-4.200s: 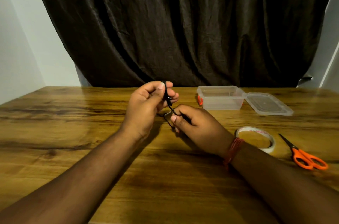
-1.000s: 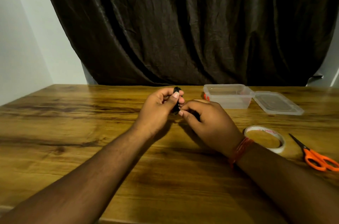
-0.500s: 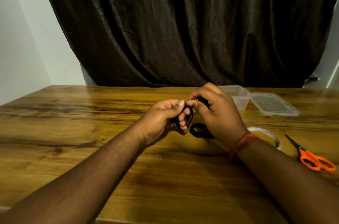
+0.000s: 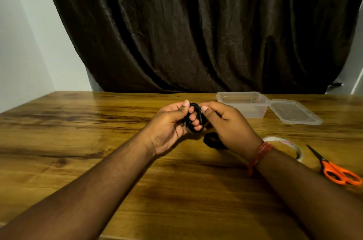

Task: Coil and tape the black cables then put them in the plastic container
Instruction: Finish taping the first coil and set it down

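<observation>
Curtained home room point(image 4: 196, 33), wooden table point(image 4: 78, 141)

wooden table point(image 4: 98, 161) | on it: plastic container point(image 4: 242, 105), lid point(image 4: 294, 111), tape roll point(image 4: 294, 148), orange scissors point(image 4: 337, 171), black coil point(image 4: 211, 139)

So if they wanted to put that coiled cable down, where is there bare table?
Bare wood spreads left of the left hand, and near the front edge between the forearms. The right is crowded: plastic container, lid, tape roll, scissors, and another black coil under the right hand.

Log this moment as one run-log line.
both hands: left hand and right hand hold coiled black cable | tape roll: on table, untouched | plastic container: open | stage: coiled, untaped
</observation>
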Available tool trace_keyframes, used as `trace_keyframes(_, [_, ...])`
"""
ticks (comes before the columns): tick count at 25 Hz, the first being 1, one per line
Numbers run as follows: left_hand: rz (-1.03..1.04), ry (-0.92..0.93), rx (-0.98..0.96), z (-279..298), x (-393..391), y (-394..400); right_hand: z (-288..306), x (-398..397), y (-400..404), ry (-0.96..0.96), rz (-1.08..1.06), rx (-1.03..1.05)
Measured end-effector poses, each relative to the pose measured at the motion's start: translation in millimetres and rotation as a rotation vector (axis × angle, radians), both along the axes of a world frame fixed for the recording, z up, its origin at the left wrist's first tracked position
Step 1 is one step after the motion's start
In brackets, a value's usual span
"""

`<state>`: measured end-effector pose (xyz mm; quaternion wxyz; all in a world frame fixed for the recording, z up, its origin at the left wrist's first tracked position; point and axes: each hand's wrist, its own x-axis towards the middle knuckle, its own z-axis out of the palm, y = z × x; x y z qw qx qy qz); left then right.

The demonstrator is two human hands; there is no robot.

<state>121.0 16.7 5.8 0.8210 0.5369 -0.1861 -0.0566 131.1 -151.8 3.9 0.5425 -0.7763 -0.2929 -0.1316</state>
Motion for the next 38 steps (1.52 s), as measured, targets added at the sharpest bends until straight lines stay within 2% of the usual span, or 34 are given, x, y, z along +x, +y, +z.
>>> trace_keyframes(6, [0.082,0.038,-0.004,1,-2,-5,0,1,0,0.014,0.018,-0.065])
trace_keyframes(16, [0.173,0.006,0.055,-2,1,-16,1,5,-1,-0.115,-0.155,-0.195])
trace_keyframes(20, [0.204,-0.038,0.193,0,1,-11,0,7,-3,-0.126,-0.194,-0.220])
trace_keyframes(22, [0.224,-0.057,0.265,-1,0,-6,-2,8,-2,-0.094,-0.167,-0.206])
trace_keyframes(26, [0.221,-0.034,0.252,-1,1,-4,-3,8,-3,0.037,-0.024,-0.116])
trace_keyframes(36, [0.115,-0.020,0.301,-4,3,-4,-2,10,-4,-0.035,0.012,-0.035])
trace_keyframes(38, [0.119,-0.025,0.319,-4,2,-6,-3,10,-3,0.002,0.007,0.001])
